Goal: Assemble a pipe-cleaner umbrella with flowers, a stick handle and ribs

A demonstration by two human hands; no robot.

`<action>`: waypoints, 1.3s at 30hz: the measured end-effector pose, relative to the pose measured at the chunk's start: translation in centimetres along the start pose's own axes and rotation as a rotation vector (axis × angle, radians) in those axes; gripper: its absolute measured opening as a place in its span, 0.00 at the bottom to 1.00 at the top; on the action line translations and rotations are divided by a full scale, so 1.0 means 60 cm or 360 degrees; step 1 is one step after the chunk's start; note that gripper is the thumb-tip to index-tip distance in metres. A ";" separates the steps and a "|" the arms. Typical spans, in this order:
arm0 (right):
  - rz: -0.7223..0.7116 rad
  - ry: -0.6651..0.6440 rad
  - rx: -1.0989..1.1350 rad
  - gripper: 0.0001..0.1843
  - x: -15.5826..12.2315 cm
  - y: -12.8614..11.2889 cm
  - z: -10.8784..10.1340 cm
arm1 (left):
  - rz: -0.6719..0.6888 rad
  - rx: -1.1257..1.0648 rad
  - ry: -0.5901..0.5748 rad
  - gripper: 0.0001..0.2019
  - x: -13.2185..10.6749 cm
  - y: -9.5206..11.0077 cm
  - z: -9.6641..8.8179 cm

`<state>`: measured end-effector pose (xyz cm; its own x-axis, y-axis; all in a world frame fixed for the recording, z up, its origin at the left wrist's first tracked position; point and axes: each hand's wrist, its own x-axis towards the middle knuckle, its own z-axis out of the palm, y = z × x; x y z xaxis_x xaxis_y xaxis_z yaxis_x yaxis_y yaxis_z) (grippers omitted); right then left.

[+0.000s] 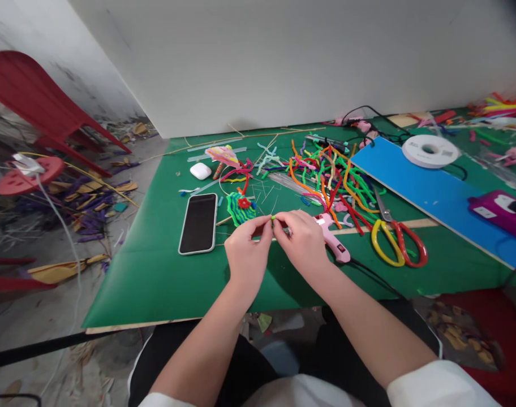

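Observation:
My left hand and my right hand meet over the green mat, fingertips pinched together on a small green pipe-cleaner piece. Just beyond them lies a green and blue woven pipe-cleaner shape with a red bit on it. A pink glue gun lies right beside my right hand. A heap of coloured pipe cleaners spreads out behind it.
A phone lies face up left of my hands, a white earbud case behind it. Scissors with yellow and red handles lie to the right. A blue board carries a white tape roll. A red chair stands left.

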<state>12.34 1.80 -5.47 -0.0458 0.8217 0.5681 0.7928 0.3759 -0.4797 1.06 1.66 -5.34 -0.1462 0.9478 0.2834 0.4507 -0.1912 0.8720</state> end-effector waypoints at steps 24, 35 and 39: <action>0.0335 -0.0218 0.0467 0.08 0.014 0.002 -0.021 | -0.0113 -0.0263 -0.0107 0.12 0.012 -0.001 -0.007; 0.0721 -0.0460 0.0993 0.16 0.018 0.018 -0.032 | -0.0614 -0.0842 -0.0200 0.10 0.023 0.003 -0.009; 0.0664 -0.0459 0.0982 0.09 0.018 0.011 -0.032 | -0.0590 -0.0849 -0.0196 0.10 0.021 0.005 -0.008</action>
<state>14.00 2.13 -3.86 -0.0418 0.9935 0.1054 0.3038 0.1132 -0.9460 0.57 2.69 -4.51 -0.0915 0.9914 -0.0937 -0.1126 0.0832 0.9901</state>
